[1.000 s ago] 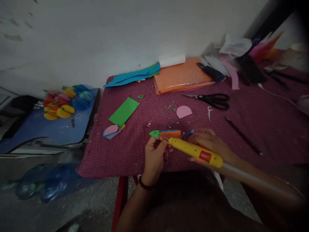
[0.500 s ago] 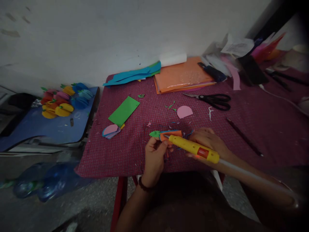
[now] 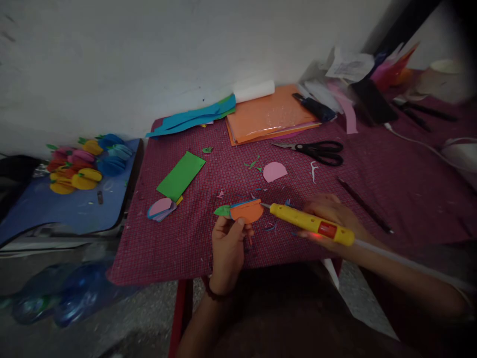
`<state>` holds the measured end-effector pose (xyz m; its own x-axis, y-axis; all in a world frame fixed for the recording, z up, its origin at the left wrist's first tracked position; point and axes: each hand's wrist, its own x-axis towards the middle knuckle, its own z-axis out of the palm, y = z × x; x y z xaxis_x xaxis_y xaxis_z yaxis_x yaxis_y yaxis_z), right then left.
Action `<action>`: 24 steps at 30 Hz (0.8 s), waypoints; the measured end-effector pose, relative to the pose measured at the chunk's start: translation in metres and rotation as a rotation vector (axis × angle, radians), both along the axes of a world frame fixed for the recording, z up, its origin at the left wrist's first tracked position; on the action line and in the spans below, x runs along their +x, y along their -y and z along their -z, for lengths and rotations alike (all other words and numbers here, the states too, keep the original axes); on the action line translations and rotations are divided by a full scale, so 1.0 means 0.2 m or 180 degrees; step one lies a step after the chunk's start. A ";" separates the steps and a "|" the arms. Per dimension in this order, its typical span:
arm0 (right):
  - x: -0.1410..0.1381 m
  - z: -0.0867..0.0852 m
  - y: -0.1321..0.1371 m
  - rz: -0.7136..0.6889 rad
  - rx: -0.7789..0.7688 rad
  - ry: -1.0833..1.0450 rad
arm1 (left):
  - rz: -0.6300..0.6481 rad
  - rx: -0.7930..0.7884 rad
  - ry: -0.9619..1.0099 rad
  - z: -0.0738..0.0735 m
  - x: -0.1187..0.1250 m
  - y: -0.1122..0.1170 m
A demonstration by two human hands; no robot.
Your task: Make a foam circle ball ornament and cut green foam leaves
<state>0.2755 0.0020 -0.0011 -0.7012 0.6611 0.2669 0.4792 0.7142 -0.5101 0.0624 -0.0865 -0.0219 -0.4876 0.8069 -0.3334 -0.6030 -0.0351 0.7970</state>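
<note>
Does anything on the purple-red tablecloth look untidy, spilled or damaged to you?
I see nothing spilled or broken. Loose green scraps look untidy, lying irregularly on the tablecloth beside the neat pink cutout. The yellow glue gun in the right hand looks normal.

1. Wall (image 3: 149,59): off-white, spans the rear. Faint scuffs mark the upper left; small dark specks appear above the table.
2. Table (image 3: 410,199): stands along the wall. A maroon cloth (image 3: 141,248) with a fine check covers the top.
3. Leg (image 3: 178,323): red, visible beneath the table's front edge, left of centre.
4. Side table (image 3: 112,204): blue top, dark edging, curved near edge. Located left of the table, near the wall; pale frame (image 3: 78,243) underneath.
5. Floor (image 3: 149,313): grey, speckled, visible below both tables.
6. Post (image 3: 406,25): dark, slanted in view, upper right. Blur and shadow obscure this corner; it may be a furniture upright.
7. Light: dim overall; the right edge falls into darkness.
</note>
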 end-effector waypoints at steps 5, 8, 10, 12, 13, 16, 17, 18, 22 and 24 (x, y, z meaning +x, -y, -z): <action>0.00 -0.01 0.02 -0.0058 -0.0056 -0.0014 | 0.0110 0.0084 -0.0020 0.00 -0.01 0.00; -0.03 -0.01 0.04 -0.0132 -0.0122 -0.0016 | 0.0164 0.0162 0.0048 0.00 0.00 0.00; -0.06 -0.01 0.05 -0.0224 -0.0124 0.0009 | 0.0226 0.0163 0.0023 0.00 0.00 0.00; -0.10 -0.01 0.05 -0.0309 -0.0106 0.0039 | 0.0278 0.0150 -0.0085 0.01 0.01 0.00; -0.11 -0.01 0.05 -0.0341 -0.0093 0.0048 | 0.0300 0.0156 -0.0145 0.01 0.01 0.00; -0.14 -0.02 0.06 -0.0399 -0.0050 0.0049 | 0.0296 0.0204 -0.0246 0.03 0.02 0.01; -0.14 -0.03 0.06 -0.0394 -0.0047 0.0070 | 0.0276 0.0206 -0.0247 0.03 0.02 0.01; -0.14 -0.03 0.06 -0.0387 -0.0051 0.0096 | 0.0246 0.0191 -0.0237 0.03 0.02 0.01; -0.11 -0.04 0.05 -0.0299 -0.0105 0.0209 | 0.0133 0.0107 -0.0106 0.01 0.01 0.00; -0.09 -0.04 0.04 -0.0304 -0.0110 0.0195 | 0.0108 0.0123 -0.0026 0.00 0.01 0.00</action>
